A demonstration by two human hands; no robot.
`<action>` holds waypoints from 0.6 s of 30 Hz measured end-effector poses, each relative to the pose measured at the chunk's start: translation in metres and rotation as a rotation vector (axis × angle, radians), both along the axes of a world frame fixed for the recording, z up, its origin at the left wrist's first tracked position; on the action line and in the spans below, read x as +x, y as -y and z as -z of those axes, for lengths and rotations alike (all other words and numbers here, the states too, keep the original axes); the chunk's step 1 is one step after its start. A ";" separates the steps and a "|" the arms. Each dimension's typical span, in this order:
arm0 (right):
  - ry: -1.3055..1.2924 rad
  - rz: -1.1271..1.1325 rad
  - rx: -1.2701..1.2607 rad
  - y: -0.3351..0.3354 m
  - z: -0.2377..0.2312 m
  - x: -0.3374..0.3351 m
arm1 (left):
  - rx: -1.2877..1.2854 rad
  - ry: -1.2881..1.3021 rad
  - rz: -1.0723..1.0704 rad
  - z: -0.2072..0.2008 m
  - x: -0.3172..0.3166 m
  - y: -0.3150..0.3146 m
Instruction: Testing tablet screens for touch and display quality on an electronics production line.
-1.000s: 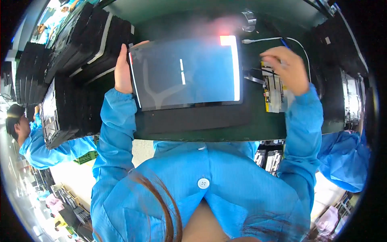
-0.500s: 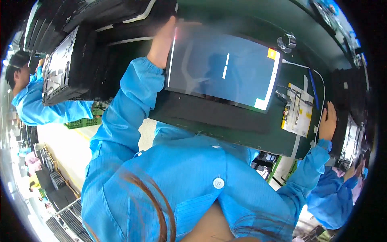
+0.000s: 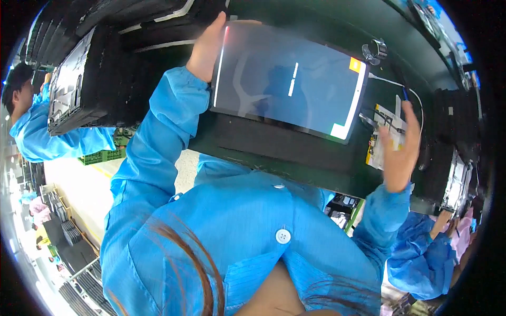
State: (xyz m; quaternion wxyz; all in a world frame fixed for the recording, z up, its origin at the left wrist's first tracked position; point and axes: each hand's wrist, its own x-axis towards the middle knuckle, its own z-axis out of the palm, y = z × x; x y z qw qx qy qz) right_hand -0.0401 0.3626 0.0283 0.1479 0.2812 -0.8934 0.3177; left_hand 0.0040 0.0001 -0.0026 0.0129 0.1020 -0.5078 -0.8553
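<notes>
A tablet (image 3: pixel 263 79) with a lit dark screen shows a white bar in the middle and coloured patches at its right corners. My left hand (image 3: pixel 207 50) grips its left edge, thumb along the side and the other fingers mostly hidden behind. Out to the right, my right hand (image 3: pixel 401 150) is open, fingers apart and nothing in it. It hovers over a white and yellow card (image 3: pixel 373 152), which it partly covers. A white cable (image 3: pixel 389 80) runs from the tablet's right edge. Beyond my fingers lies a thin blue stick-like thing (image 3: pixel 405 94).
A clear ring-shaped roll (image 3: pixel 375 51) sits past the tablet's far right corner. Stacks of black trays (image 3: pixel 79 79) rise on the left, with another stack (image 3: pixel 456 179) at the right. A co-worker in blue (image 3: pixel 63 139) is at the left; another blue sleeve (image 3: pixel 421 258) shows lower right.
My right hand has moved left, away from the right-hand stack, to over the white and yellow card. My left hand keeps its grip on the tablet.
</notes>
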 end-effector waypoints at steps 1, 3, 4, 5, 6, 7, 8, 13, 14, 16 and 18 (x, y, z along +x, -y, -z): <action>-0.033 -0.087 0.064 0.012 -0.002 0.010 | -0.018 0.005 -0.012 0.001 0.000 0.000; -0.055 -0.087 0.102 0.025 -0.004 0.020 | -0.046 -0.008 -0.005 0.003 -0.001 0.002; -0.055 -0.090 0.101 0.021 -0.005 0.014 | -0.007 -0.009 0.009 0.003 0.000 0.003; -0.012 -0.030 0.058 0.010 -0.005 0.001 | 0.031 -0.010 0.017 0.003 0.003 0.005; 0.032 0.035 0.018 -0.005 -0.004 -0.013 | 0.033 -0.009 0.013 0.004 0.003 0.005; -0.041 0.173 0.076 -0.034 -0.008 -0.020 | 0.048 -0.018 0.061 0.004 -0.005 -0.001; -0.123 0.204 0.139 -0.059 -0.005 -0.033 | 0.048 -0.026 0.071 0.005 -0.006 -0.003; -0.170 0.279 0.532 -0.165 0.050 -0.072 | 0.051 0.024 0.008 0.004 -0.003 0.003; -0.174 0.268 0.534 -0.168 0.055 -0.069 | 0.116 0.005 0.073 0.005 -0.004 0.006; -0.251 0.230 0.613 -0.169 0.059 -0.066 | 0.013 0.038 -0.001 -0.003 0.001 -0.001; -0.213 0.233 0.529 -0.163 0.057 -0.063 | 0.014 0.033 -0.006 -0.002 0.001 0.001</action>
